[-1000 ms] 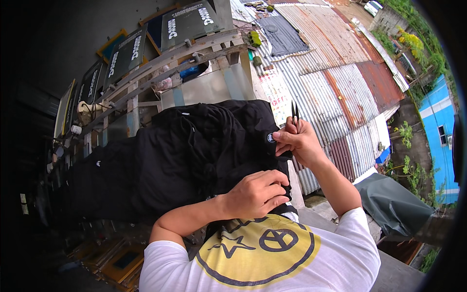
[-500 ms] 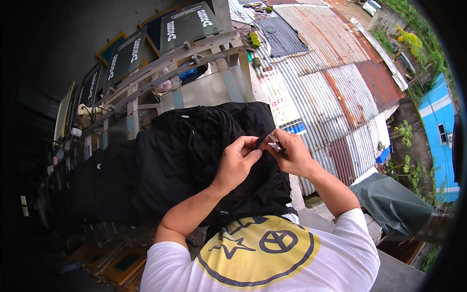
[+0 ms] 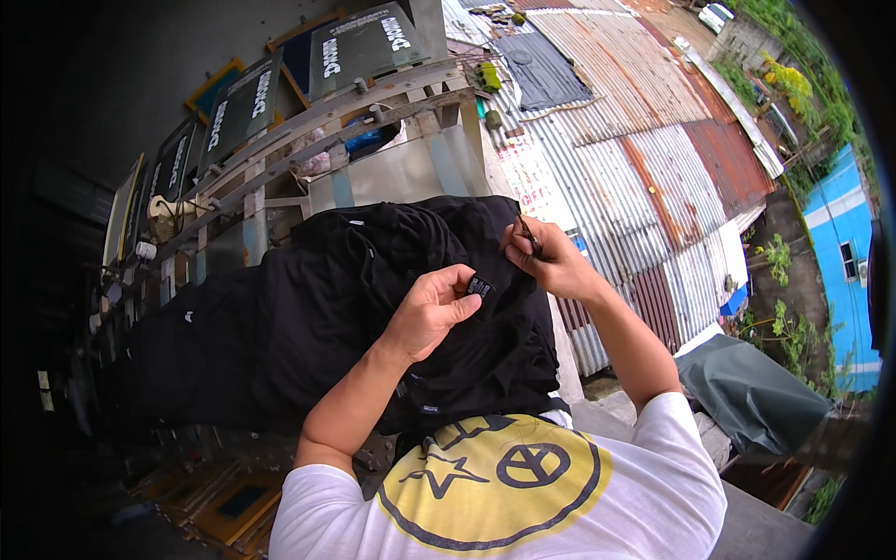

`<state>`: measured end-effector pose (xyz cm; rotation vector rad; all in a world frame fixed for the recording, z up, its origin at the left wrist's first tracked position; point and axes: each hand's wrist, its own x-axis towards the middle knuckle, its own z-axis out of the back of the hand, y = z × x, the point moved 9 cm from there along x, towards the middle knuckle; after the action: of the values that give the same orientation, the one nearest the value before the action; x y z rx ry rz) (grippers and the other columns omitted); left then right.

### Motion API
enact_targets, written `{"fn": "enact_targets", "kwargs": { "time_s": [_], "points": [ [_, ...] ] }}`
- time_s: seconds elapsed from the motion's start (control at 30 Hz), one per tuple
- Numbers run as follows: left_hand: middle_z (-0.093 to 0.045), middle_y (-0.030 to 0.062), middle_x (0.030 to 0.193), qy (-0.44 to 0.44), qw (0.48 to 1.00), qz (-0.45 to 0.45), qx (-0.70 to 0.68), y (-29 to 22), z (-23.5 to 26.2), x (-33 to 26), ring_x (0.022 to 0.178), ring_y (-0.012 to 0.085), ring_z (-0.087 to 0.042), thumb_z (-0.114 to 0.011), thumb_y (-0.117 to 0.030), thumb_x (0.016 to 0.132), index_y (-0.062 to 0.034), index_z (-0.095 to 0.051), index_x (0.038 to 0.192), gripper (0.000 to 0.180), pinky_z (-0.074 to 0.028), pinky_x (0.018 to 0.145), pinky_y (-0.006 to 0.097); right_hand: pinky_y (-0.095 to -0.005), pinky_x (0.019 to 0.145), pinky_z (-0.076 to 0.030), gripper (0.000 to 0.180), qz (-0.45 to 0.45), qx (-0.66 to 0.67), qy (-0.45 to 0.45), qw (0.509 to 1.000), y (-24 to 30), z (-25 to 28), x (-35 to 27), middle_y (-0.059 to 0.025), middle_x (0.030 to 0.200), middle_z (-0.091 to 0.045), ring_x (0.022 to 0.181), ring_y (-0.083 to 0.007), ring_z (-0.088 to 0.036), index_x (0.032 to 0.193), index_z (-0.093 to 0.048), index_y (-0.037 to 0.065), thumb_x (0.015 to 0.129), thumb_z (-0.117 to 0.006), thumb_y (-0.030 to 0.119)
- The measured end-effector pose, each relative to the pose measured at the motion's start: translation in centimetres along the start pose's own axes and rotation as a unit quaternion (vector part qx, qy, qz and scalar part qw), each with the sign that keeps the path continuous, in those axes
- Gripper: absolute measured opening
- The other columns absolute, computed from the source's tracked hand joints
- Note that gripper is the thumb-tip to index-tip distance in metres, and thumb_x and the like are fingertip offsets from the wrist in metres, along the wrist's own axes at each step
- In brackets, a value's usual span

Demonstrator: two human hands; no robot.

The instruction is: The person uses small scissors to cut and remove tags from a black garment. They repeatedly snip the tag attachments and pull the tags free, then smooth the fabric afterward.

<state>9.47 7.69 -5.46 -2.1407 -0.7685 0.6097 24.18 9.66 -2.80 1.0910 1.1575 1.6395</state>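
Observation:
A small black fabric label with pale print is pinched between the thumb and fingers of my left hand. Whether it is joined to the cloth below, I cannot tell. My right hand is up and to the right of it, closed around small dark metal snips whose tip points up and away from me. Both hands are over a heap of black garments, spread from the left to beneath my forearms. Another small label shows on the cloth near my shirt.
A metal rack frame with dark printing screens stands at the far left. Wooden frames lie low at the left. Past the ledge on the right are corrugated roofs. A dark green tarp hangs near my right elbow.
My hands have come apart: the right moved up and away with the snips. The left shifted slightly back, and the label in its fingers is now in plain sight.

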Motion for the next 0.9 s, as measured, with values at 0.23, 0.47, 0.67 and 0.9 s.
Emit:
{"fn": "enact_targets", "kwargs": {
  "time_s": [0.23, 0.47, 0.67, 0.9],
  "points": [
    [-0.063, 0.0043, 0.106, 0.004, 0.994, -0.066, 0.092, -3.2, -0.9, -0.6, 0.092, 0.0072, -0.059, -0.065, 0.008, 0.086, -0.0006, -0.054, 0.132, 0.048, -0.049, 0.084, 0.021, -0.0304, 0.071, -0.046, 0.035, 0.181, -0.086, -0.087, 0.976, 4.9, 0.3, -0.5, -0.0108, 0.098, -0.063, 0.078, -0.0198, -0.057, 0.078, -0.036, 0.008, 0.085, -0.067, -0.006],
    [-0.064, 0.0072, 0.110, -0.009, 0.992, -0.062, 0.111, -3.3, -0.5, -0.5, 0.095, 0.0091, -0.060, -0.065, 0.009, 0.086, 0.0005, -0.054, 0.131, 0.047, -0.050, 0.083, 0.021, -0.0313, 0.070, -0.053, 0.046, 0.213, -0.101, -0.047, 0.971, 6.4, -0.7, -2.4, -0.0121, 0.099, -0.070, 0.089, -0.0249, -0.069, 0.078, -0.037, 0.007, 0.071, -0.080, -0.011],
    [-0.064, 0.0043, 0.104, -0.010, 0.989, -0.065, 0.133, -3.5, -0.6, -0.6, 0.090, 0.0061, -0.059, -0.062, 0.009, 0.088, 0.0000, -0.056, 0.127, 0.041, -0.050, 0.080, 0.019, -0.0302, 0.065, -0.054, 0.043, 0.188, -0.081, -0.047, 0.978, 5.7, -1.0, -2.3, -0.0116, 0.096, -0.071, 0.082, -0.0260, -0.071, 0.080, -0.038, 0.005, 0.073, -0.076, -0.013],
    [-0.067, 0.0043, 0.103, -0.016, 0.983, -0.059, 0.172, -3.5, -0.6, -0.8, 0.089, 0.0041, -0.059, -0.060, 0.008, 0.088, 0.0034, -0.066, 0.116, 0.029, -0.047, 0.078, 0.018, -0.0334, 0.069, -0.053, 0.035, 0.172, -0.117, -0.004, 0.978, 5.9, -1.5, -2.0, -0.0115, 0.094, -0.065, 0.086, -0.0286, -0.068, 0.081, -0.043, 0.002, 0.062, -0.061, -0.020]
  ]
}}
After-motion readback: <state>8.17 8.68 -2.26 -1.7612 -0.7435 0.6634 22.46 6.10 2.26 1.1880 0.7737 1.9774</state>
